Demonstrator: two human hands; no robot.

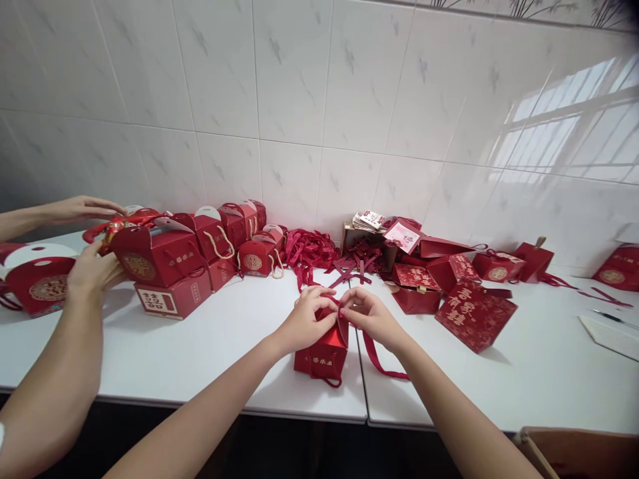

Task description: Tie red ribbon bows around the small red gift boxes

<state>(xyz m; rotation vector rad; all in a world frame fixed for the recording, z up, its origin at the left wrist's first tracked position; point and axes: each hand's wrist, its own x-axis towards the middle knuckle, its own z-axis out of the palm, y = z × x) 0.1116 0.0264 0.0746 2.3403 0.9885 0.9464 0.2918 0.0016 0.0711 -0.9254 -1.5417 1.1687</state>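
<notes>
A small red gift box [321, 359] with gold lettering stands near the table's front edge, a red cord loop at its base. My left hand [310, 318] pinches at the top of the box from the left. From the right, my right hand [368, 318] has its fingertips closed at the same spot, almost touching the left ones. A dark red ribbon [378, 362] trails from the top down to the table on the right. What exactly lies between the fingertips is too small to tell; it looks like ribbon.
Red boxes [172, 256] are stacked at the left, where another person's hands [94, 259] handle a shiny red packet. Tangled ribbons [312, 249] lie by the wall. More red boxes [476, 313] stand right; a cardboard box [579, 452] is at the lower right.
</notes>
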